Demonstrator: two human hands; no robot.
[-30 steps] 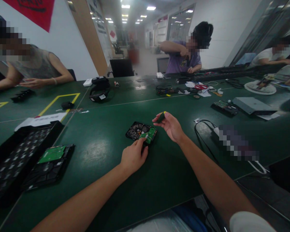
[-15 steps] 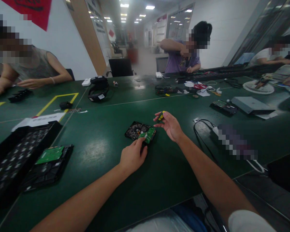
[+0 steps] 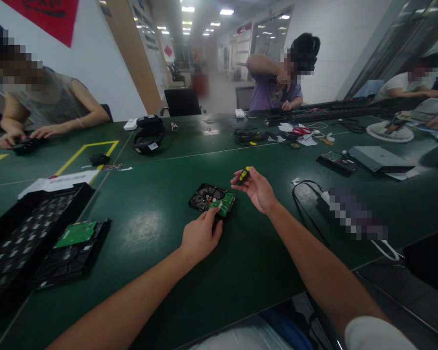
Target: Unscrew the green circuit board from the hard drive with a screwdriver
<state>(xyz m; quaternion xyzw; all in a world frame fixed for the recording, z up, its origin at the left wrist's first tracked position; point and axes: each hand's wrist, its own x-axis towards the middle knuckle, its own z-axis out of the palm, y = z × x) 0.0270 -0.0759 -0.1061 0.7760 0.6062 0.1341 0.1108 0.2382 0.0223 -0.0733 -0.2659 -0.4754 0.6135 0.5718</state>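
Note:
A black hard drive [image 3: 201,198] with a green circuit board [image 3: 226,203] lies flat on the green table. My left hand [image 3: 200,236] grips its near edge, the index finger resting on the board and the thumb at the side. Just right of the drive and apart from it, my right hand [image 3: 259,192] is raised. Its fingers are closed around a short yellow-and-black handle [image 3: 244,175], which looks like a screwdriver's. The tip of that tool cannot be made out.
A second hard drive [image 3: 73,248] lies at the left beside a long black tray [image 3: 20,243]. On the right are a blurred-out device with a cable [image 3: 306,182], another circuit-board unit [image 3: 337,162] and a grey box [image 3: 381,158]. Several people sit around the table.
The yellow-and-black handle has turned in my right fingers and shows more of its length. My left hand and the hard drive stay put. The person at left has brought both hands to a black part.

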